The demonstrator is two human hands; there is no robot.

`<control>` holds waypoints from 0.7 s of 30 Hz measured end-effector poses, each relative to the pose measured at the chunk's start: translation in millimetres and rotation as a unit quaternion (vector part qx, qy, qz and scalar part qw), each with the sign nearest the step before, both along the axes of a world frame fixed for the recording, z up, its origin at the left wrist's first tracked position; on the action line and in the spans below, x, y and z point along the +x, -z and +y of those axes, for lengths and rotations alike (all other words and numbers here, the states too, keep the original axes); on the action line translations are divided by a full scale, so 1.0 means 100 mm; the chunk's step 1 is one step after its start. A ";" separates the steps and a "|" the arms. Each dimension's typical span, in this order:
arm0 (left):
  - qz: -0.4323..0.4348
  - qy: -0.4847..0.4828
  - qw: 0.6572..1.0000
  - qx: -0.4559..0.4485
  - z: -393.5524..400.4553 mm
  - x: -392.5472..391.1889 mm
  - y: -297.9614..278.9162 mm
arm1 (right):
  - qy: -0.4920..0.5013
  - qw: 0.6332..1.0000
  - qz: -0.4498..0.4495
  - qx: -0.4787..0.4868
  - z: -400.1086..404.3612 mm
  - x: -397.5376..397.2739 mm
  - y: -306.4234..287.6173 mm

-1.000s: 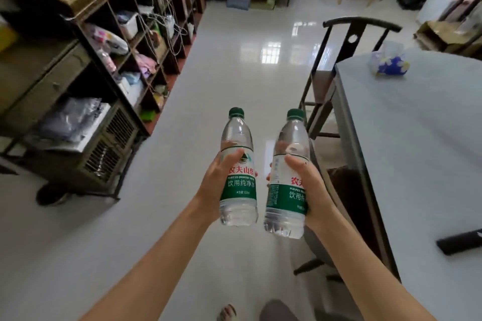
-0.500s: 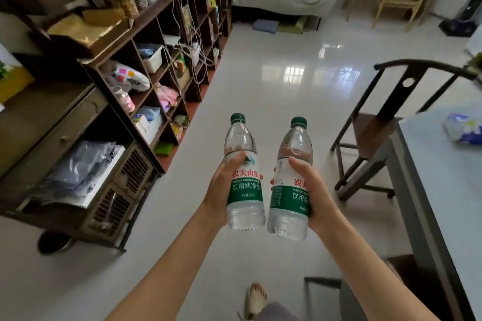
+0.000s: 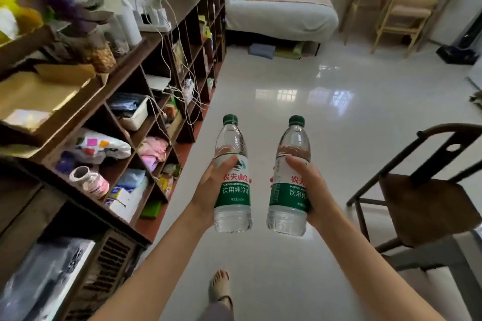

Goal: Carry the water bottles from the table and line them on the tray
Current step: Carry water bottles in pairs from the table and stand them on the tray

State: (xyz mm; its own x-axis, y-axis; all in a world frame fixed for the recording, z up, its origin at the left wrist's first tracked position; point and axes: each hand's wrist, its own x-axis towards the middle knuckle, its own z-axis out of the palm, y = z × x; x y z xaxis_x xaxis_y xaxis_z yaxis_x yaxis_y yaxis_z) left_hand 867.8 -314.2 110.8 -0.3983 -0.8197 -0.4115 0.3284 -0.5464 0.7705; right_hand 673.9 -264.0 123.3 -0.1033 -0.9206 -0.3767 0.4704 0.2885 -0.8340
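Currently mid-carry, both hands loaded. Near first: bare foot [image 3: 220,285] at 6 o'clock on glossy tile floor [image 3: 326,117]; judged slip risk w/ no free hand to catch a fall. Left hand [image 3: 212,191] wraps the left bottle [image 3: 232,177] at label height, right hand [image 3: 310,190] wraps the right bottle [image 3: 289,180] likewise; both upright, caps on, slightly apart. Grip is on smooth label film, so a bottle could slide if squeeze relaxes. Chair [image 3: 422,198] at 3 o'clock, shelf unit [image 3: 146,101] w/ dangling cables [image 3: 180,70] at 9-10: snag/bump hazards. Tray not in view, so placement target unknown; bed [image 3: 281,15] far at 12.
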 end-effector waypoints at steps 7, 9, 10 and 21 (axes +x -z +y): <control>-0.023 0.047 0.999 0.007 -1.97 -0.27 -0.11 | 0.049 0.999 -0.001 -0.004 -1.73 -0.21 -0.16; -0.018 0.060 0.998 0.013 -2.49 -0.45 -0.09 | 0.067 0.998 -0.003 -0.008 -2.20 -0.36 -0.15; -0.022 0.066 0.997 0.012 -2.75 -0.55 -0.08 | 0.075 0.997 -0.001 -0.009 -2.46 -0.44 -0.13; -0.034 0.048 0.998 -0.012 -5.87 -1.49 -0.17 | 0.059 0.998 0.007 -0.034 -5.77 -1.38 -0.18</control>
State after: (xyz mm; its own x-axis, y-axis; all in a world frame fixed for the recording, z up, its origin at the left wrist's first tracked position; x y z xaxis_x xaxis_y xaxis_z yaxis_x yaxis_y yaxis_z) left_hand 718.4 -900.9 127.8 -0.4481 -0.7892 -0.4199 0.2224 -0.5533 0.8027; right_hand 536.2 -840.8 141.3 -0.2184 -0.9250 -0.3110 0.4853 0.1736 -0.8570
